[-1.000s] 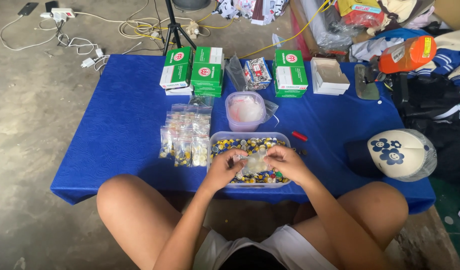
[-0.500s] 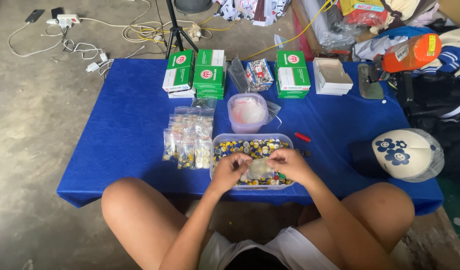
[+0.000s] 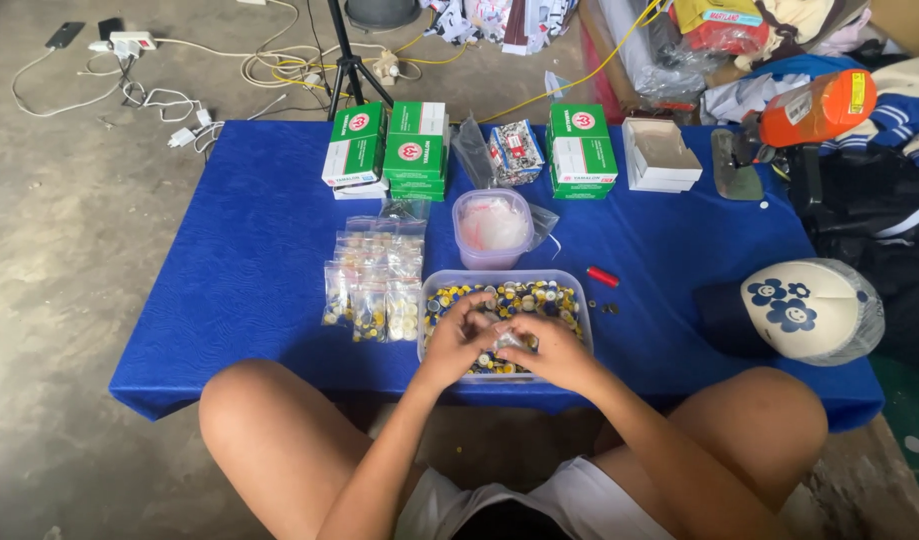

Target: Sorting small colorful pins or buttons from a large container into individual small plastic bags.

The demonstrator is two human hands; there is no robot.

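Note:
My left hand point(image 3: 459, 338) and my right hand point(image 3: 547, 350) meet over a clear plastic tub point(image 3: 434, 290) full of small yellow, white and dark buttons. Between their fingertips they pinch a small clear plastic bag point(image 3: 506, 340). The tub stands on the near edge of a low table with a blue cloth point(image 3: 259, 250). Just left of the tub lies a cluster of filled clear bags point(image 3: 372, 285).
A round clear container point(image 3: 492, 228) stands behind the tub. Green-and-white boxes point(image 3: 389, 150) and an open white box point(image 3: 659, 155) line the far edge. A small red object point(image 3: 601, 276) lies right of the tub, a white cap with blue flowers point(image 3: 809, 310) further right. Cables cross the floor.
My hands have drawn closer together over the tub, still working the small bag. The camera has shifted slightly.

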